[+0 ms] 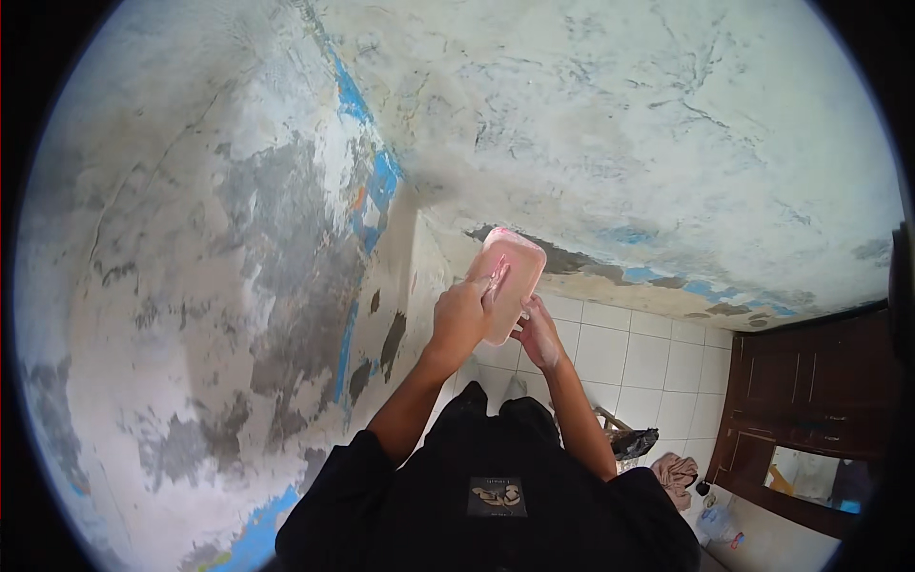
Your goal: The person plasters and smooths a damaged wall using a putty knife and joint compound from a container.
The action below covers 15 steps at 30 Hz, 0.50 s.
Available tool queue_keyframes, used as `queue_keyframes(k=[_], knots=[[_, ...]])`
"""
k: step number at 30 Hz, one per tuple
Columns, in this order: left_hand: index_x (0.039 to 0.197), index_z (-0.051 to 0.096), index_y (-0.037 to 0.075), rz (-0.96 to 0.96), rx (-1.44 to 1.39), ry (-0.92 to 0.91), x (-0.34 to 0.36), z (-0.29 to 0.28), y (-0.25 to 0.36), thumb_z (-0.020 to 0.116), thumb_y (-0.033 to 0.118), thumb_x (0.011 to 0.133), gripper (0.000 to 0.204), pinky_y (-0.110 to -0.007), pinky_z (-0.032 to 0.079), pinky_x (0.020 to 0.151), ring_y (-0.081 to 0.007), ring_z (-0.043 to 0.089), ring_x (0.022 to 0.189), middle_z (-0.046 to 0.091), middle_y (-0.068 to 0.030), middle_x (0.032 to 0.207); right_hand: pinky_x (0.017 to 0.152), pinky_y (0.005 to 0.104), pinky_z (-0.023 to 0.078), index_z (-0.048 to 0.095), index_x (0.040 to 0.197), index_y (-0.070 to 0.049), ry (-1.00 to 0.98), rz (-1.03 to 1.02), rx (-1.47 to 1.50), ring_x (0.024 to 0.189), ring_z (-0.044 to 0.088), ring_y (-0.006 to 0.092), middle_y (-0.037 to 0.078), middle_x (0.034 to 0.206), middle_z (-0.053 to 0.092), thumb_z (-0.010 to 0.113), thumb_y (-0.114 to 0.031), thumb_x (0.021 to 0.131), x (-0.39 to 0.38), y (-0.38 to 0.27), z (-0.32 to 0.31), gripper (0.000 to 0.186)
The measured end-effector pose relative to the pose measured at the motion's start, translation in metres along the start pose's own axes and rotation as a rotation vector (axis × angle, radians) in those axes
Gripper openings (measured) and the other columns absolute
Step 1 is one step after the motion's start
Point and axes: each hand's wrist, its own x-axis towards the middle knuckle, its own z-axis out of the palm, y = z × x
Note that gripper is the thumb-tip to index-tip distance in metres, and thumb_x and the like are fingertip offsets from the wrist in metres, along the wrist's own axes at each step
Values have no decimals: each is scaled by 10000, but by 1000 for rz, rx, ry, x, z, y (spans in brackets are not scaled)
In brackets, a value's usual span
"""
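A pink, rounded rectangular plastering float (519, 283) is held out in front of me, tilted, with whitish smears along its far edge and handle. Wrapped round the handle on its upper face is my left hand (461, 322), closed. At the float's lower right edge, my right hand (539, 336) has its thumb and fingers closed on the rim; pale dust or paste coats its skin. The float's underside is hidden from view.
A patchy wall (276, 210) with grey, white and blue areas rises at left, meeting another rough wall (610, 114) ahead. White floor tiles (602, 343) lie below. A dark wooden cabinet (796, 367), a crumpled pinkish cloth (675, 477) and a black plastic bag (633, 442) are at right.
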Motion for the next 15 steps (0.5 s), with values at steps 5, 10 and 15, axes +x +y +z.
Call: queue_keyframes(k=[5, 10, 15], knots=[[884, 679, 4, 67, -34, -75, 24, -9, -6, 601, 180, 878, 193, -517, 517, 690, -461, 646, 773, 653, -258, 786, 960, 481, 487, 346, 1404, -77, -10, -51, 75, 1234, 517, 272, 132, 1348, 489, 625, -465, 949, 21, -13, 23, 660], [859, 664, -12, 0, -93, -95, 45, -18, -20, 618, 193, 870, 210, -509, 506, 676, -467, 637, 765, 646, -267, 783, 956, 490, 490, 347, 1404, -76, 39, -72, 67, 1234, 518, 270, 133, 1342, 500, 628, -468, 946, 39, -10, 38, 666], [876, 660, -22, -40, -53, -78, 62, -29, -30, 626, 180, 872, 206, -496, 515, 702, -463, 649, 793, 654, -271, 800, 948, 500, 495, 356, 1388, -75, -2, -85, 79, 1234, 519, 274, 135, 1350, 492, 636, -460, 943, 51, -16, 46, 651]])
